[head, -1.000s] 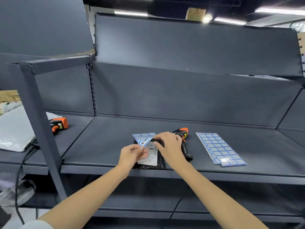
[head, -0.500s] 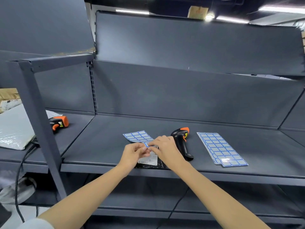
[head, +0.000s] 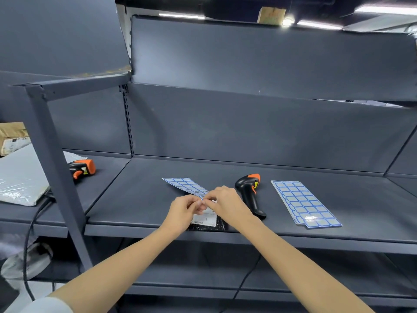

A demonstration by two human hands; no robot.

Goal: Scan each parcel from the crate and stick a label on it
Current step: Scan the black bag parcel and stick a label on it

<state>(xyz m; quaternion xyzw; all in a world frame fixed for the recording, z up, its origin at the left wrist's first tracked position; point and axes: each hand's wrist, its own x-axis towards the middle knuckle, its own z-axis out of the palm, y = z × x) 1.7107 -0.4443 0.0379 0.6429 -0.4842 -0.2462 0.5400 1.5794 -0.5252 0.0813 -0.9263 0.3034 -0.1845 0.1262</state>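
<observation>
Both hands are meeting just above the small black plastic parcel (head: 222, 225), which is lying at the front edge of the dark grey metal shelf (head: 140, 199) with its white printed shipping slip (head: 206, 219) facing up. Left hand (head: 184, 211) and right hand (head: 228, 205) are each pinching, fingers curled, the near corner of a sheet of blue-bordered sticker labels (head: 185, 185) that is reaching back and left from the parcel. Just right of the parcel, a black handheld scanner with an orange head (head: 249, 193) is lying on the shelf, well apart from a second, fuller sheet of blue-bordered labels (head: 303, 203) farther right. Far left of the parcel, another orange-and-black scanner (head: 82, 169) is resting beside a grey plastic mailing bag (head: 20, 177).
</observation>
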